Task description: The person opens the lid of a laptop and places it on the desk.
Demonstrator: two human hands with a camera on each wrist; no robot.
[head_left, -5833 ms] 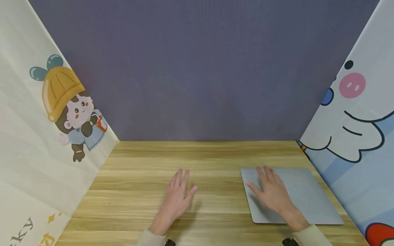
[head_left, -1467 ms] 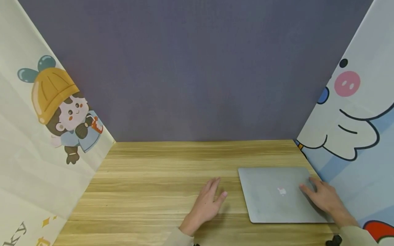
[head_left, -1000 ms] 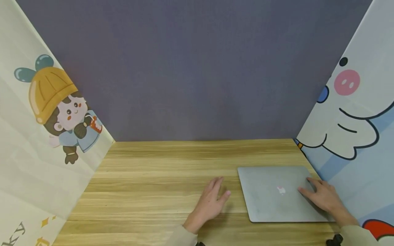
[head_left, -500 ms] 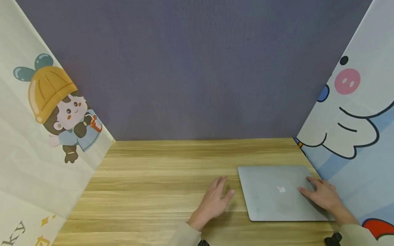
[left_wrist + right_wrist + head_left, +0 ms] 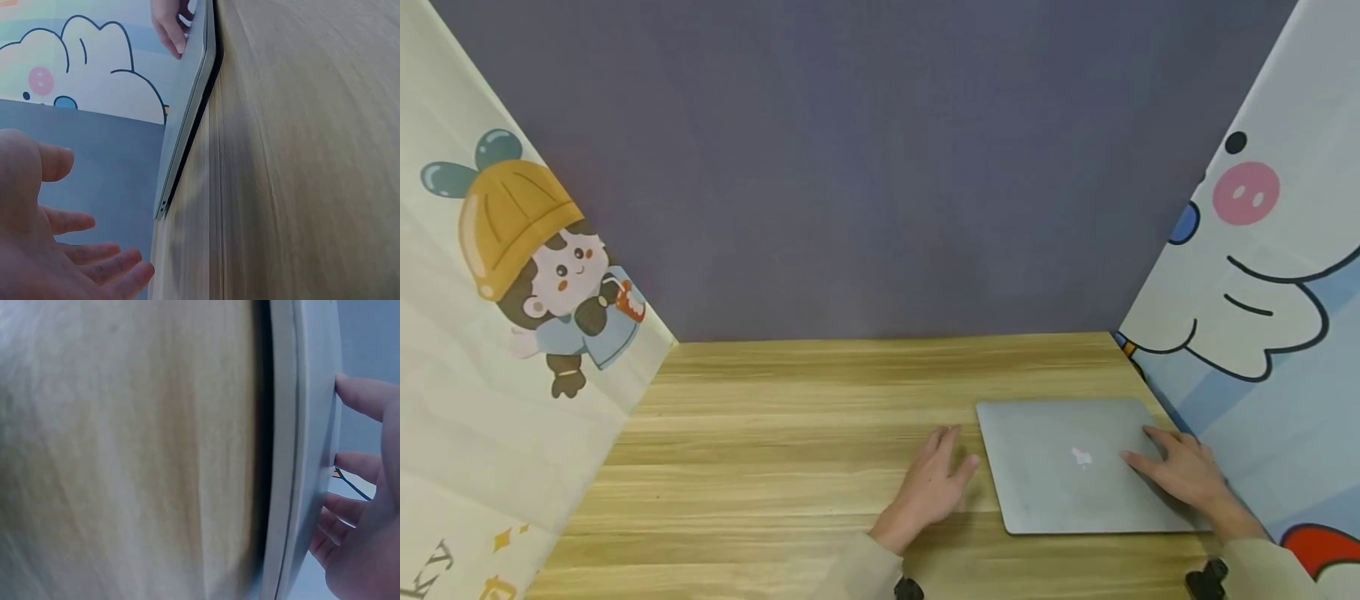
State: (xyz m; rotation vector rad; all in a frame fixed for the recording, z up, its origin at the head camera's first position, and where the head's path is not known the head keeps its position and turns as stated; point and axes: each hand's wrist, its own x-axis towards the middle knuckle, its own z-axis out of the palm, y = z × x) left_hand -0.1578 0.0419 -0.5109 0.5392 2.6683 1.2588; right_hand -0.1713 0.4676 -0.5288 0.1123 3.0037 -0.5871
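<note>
A closed silver-grey laptop (image 5: 1052, 467) lies flat on the wooden table, with a small pale logo on its lid. My right hand (image 5: 1187, 471) is at the lid's right side, thumb and index finger reaching over the surface. In the right wrist view, its slightly bent fingertips (image 5: 350, 464) meet the lid, with the palm raised off it. Just left of the laptop is my left hand (image 5: 928, 483), fingers loosely extended and holding nothing. The left wrist view shows a gap between that hand and the laptop's edge (image 5: 187, 125).
The wood-grain table (image 5: 760, 467) stretches to the left. A dark grey-blue panel (image 5: 880, 175) stands along the back. Printed cartoon sheets close off the left side (image 5: 445, 433) and the right side (image 5: 1300, 417), the latter close to my right hand.
My left hand has moved right, toward the laptop's left edge. The right hand went from the lid's left part to its right side and has stayed there. The laptop remains closed.
</note>
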